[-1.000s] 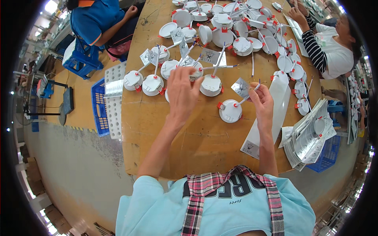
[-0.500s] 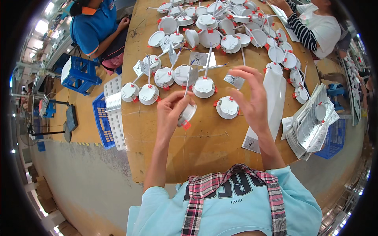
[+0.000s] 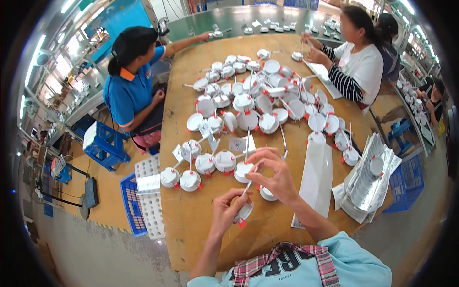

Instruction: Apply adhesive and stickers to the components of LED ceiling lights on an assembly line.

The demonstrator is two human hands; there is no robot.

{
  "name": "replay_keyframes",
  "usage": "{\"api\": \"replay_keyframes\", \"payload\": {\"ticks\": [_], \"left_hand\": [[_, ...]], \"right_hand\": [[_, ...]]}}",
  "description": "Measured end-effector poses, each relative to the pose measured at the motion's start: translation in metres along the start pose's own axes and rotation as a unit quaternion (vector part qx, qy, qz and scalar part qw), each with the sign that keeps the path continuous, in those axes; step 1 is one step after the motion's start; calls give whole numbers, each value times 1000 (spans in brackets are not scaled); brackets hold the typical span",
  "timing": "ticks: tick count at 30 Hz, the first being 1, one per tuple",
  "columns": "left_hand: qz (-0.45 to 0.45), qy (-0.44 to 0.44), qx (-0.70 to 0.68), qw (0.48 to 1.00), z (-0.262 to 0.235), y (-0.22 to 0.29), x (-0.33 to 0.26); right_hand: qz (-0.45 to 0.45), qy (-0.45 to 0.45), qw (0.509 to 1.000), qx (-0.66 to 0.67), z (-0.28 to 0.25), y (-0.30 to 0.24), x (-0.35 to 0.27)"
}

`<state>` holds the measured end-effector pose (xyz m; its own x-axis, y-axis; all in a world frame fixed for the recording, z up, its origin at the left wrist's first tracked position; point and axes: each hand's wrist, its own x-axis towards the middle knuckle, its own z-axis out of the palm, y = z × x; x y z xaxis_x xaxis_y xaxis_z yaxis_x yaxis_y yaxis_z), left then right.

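Note:
My left hand (image 3: 225,211) is closed around a round white downlight (image 3: 245,210) with red clips, tilted on its side above the wooden table. The lamp's thin cable (image 3: 247,187) rises out of that grip. At its upper end, the thumb and index finger of my right hand (image 3: 276,178) pinch the cable; whatever else sits between those fingertips is too small to make out. Partly behind my right hand stands one downlight (image 3: 243,172), and below the wrist another lamp (image 3: 267,193) is mostly covered.
More downlights (image 3: 224,161) with cables and silver labels crowd the table (image 3: 201,239). A long white sheet (image 3: 313,182) and a stack of silver label sheets (image 3: 366,184) lie to the right. Blue crates (image 3: 131,201) flank the table. Co-workers (image 3: 136,81) sit at the far left and right.
My right hand has come left from an open, spread pose and now pinches the cable. The view has tilted up, bringing the far table end and co-workers into sight.

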<state>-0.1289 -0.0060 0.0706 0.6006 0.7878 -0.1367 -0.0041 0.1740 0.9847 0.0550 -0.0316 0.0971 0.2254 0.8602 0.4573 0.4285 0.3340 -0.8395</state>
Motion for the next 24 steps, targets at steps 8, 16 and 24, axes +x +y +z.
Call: {"api": "replay_keyframes", "payload": {"ticks": [8, 16, 24], "left_hand": [[-25, -62, -96, 993, 2, -5, -2], [-39, -69, -112, 991, 6, -6, -1], [114, 175, 108, 972, 15, -8, 13]], "right_hand": [[24, 14, 998, 56, -6, 4, -6], [72, -12, 995, 64, -8, -1, -3], [149, 81, 971, 170, -1, 8, -10]]}}
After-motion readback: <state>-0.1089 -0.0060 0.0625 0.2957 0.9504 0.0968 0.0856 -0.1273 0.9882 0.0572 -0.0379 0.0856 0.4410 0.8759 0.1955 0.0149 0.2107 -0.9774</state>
